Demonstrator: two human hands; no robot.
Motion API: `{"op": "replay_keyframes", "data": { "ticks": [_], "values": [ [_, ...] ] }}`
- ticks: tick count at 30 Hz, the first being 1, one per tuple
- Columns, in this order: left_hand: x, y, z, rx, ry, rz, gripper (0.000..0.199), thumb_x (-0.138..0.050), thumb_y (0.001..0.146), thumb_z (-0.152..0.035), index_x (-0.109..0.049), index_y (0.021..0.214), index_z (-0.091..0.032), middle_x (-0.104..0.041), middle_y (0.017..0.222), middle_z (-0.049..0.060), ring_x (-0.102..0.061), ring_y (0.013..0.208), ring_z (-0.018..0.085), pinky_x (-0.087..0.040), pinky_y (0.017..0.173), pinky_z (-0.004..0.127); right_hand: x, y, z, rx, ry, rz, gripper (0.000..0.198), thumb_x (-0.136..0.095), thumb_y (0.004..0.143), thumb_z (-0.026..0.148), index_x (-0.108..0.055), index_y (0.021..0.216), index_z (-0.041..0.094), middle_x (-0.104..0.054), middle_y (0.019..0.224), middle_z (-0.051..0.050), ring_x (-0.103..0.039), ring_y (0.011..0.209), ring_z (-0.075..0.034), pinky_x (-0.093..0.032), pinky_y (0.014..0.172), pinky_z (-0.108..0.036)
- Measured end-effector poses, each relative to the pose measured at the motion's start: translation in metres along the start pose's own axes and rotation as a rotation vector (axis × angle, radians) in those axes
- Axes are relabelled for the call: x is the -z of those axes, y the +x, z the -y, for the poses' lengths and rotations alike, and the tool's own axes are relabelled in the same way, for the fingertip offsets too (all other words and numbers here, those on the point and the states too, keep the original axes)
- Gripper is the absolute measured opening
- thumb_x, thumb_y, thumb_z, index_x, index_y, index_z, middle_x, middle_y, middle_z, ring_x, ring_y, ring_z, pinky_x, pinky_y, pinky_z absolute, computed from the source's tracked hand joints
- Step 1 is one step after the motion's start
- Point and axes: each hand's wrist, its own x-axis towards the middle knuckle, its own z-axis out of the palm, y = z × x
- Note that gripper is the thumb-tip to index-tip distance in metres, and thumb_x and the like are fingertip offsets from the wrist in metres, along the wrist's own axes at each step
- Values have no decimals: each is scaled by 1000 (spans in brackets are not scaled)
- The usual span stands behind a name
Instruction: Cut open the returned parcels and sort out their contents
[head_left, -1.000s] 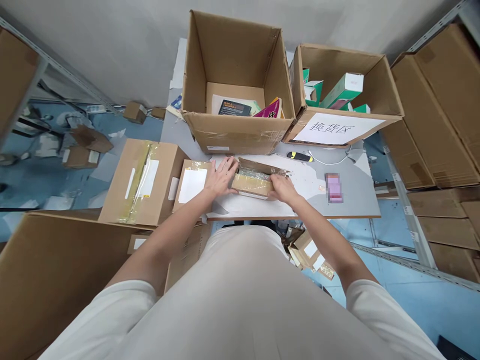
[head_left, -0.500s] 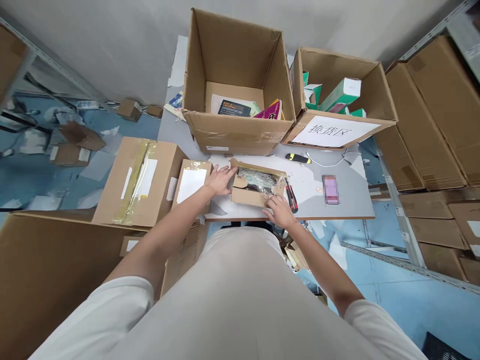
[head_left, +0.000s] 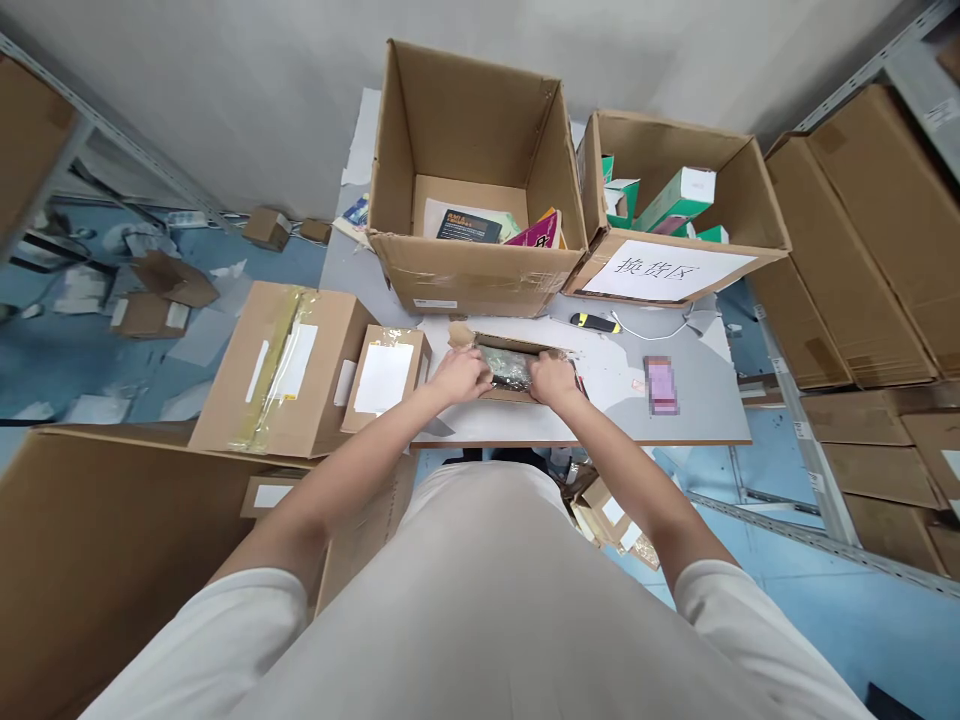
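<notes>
A small open cardboard box (head_left: 501, 398) lies on the table in front of me. Inside it is a dark item in clear plastic wrap (head_left: 510, 368); its kind is hidden by the wrap. My left hand (head_left: 463, 376) reaches in at the left, its curled fingers closed on that end of the wrapped item. At the opposite end my right hand (head_left: 553, 379) is closed on the wrap too, fingertips hidden inside the box. A red and black tool (head_left: 579, 380) shows only partly behind my right hand.
A large carton (head_left: 480, 268) with books and a carton (head_left: 675, 270) with green boxes stand behind. Taped parcels (head_left: 281, 370) are at the left. A yellow and black cutter (head_left: 595, 322) and a blurred pink object (head_left: 661, 386) lie on the table (head_left: 705, 415).
Both hands have moved from the small box's edges into its opening, onto the wrapped item's ends. The flaps that partly covered the item have shifted outward.
</notes>
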Motion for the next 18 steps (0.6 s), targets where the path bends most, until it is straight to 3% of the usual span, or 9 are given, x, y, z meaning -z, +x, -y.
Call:
{"op": "replay_keyframes", "data": {
  "ticks": [4, 8, 11, 14, 16, 18],
  "values": [
    [-6, 9, -3, -209, 13, 131, 31, -50, 80, -32, -69, 104, -27, -65, 121, 7, -48, 118, 29, -32, 99, 48, -2, 17, -2, 56, -7, 64, 29, -56, 84, 16, -67, 110, 11, -66, 109, -23, -66, 99, -29, -49, 82, -36],
    [-8, 6, 3, -184, 74, 225, 30, -54, 75, -27, -70, 100, -24, -69, 107, 10, -51, 114, 30, -20, 104, 57, -1, 24, -20, 165, 20, 84, 29, -55, 85, 17, -67, 112, 14, -69, 108, -18, -65, 101, -27, -47, 84, -32],
    [-11, -4, 8, -173, 104, 155, 25, -58, 74, -32, -69, 92, -20, -68, 102, 13, -54, 109, 30, -14, 107, 58, -7, 19, -32, 312, 53, 54, 41, -54, 85, 16, -58, 125, 21, -64, 122, -12, -60, 110, -23, -45, 88, -30],
    [-11, -15, 11, -181, 47, 79, 29, -59, 78, -39, -65, 100, -21, -68, 104, 11, -53, 112, 29, -10, 108, 59, -18, 12, -40, 523, 111, -33, 55, -49, 81, 6, -52, 134, 20, -55, 135, -12, -53, 120, -22, -42, 95, -31],
    [-9, -22, 17, -186, -8, 47, 26, -58, 81, -37, -62, 102, -22, -69, 104, 9, -52, 117, 28, -9, 109, 58, -24, 8, -46, 609, 166, -50, 51, -48, 78, 3, -59, 126, 16, -58, 131, -11, -53, 120, -22, -40, 98, -31],
    [-6, -31, 28, -183, -51, 14, 19, -55, 84, -33, -62, 99, -24, -69, 106, 8, -49, 123, 25, -10, 110, 55, -25, 5, -51, 602, 209, 41, 38, -48, 80, 9, -67, 113, 17, -66, 118, -9, -58, 111, -22, -42, 94, -30]
  ]
}}
